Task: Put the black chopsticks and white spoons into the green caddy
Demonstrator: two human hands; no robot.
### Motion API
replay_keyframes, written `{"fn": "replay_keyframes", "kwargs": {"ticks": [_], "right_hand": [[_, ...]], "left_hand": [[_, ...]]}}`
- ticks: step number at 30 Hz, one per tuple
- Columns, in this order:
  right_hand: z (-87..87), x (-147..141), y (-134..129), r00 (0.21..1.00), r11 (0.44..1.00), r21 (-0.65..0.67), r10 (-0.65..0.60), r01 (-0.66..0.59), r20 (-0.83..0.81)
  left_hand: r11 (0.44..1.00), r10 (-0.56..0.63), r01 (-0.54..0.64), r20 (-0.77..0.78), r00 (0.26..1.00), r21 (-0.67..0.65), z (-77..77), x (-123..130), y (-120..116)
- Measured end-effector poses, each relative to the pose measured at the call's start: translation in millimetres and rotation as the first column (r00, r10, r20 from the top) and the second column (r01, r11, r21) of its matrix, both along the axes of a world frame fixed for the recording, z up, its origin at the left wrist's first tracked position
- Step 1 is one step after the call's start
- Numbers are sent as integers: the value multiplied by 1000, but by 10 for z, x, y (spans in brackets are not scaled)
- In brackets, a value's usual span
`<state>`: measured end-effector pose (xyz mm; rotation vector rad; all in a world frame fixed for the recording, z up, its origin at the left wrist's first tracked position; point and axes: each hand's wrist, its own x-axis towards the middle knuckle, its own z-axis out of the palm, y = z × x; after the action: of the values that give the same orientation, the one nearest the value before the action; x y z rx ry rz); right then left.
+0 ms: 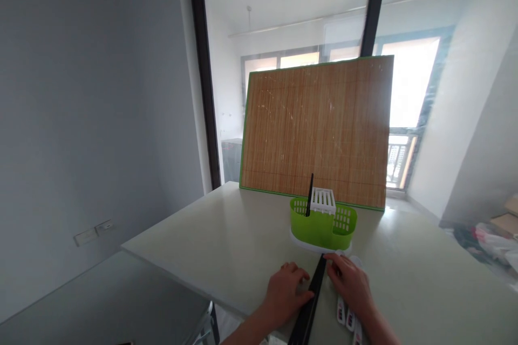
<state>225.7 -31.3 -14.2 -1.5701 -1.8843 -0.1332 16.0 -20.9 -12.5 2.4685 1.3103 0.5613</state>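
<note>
A bundle of long black chopsticks [308,310] lies on the table between my two hands, pointing away from me. My left hand [286,288] is on its left side, thumb against the chopsticks and fingers bent, with a gap between thumb and fingers. At the far end of the bundle, the fingertips of my right hand [350,283] touch the narrow tips without visibly closing round them. White spoons [350,319] with printed handles lie partly hidden beneath that hand. Just beyond stands a green utensil holder [313,230] with a white slatted rack [322,200] on it; black chopsticks [310,194] stand upright in its left compartment.
The pale table [210,237] has its left edge and corner in view. A bamboo mat board [315,132] with green edging leans upright behind the holder, before a glass partition. A grey lower surface [121,302] lies at left; bags and boxes [496,240] are far right.
</note>
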Motion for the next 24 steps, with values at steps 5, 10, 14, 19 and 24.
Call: {"fn": "replay_keyframes", "kwargs": {"ticks": [5, 10, 14, 19, 24], "right_hand": [[22, -17, -29, 1000, 999, -37, 24, -24, -11], [41, -10, -31, 999, 997, -64, 37, -37, -1], [48, -19, -21, 999, 997, -69, 34, -33, 7], [59, -20, -28, 1000, 997, -74, 20, -19, 14], [41, -14, -22, 999, 997, -75, 31, -30, 14]], "left_hand": [[997, 40, -42, -34, 999, -62, 107, -16, 31], [993, 122, -121, -123, 985, 13, 133, -45, 5], [952, 303, -271, -310, 901, 143, 148, 1, -31], [912, 402, -327, -377, 835, 247, 148, 23, -3], [911, 400, -326, -344, 850, 253, 108, -30, 58]]}}
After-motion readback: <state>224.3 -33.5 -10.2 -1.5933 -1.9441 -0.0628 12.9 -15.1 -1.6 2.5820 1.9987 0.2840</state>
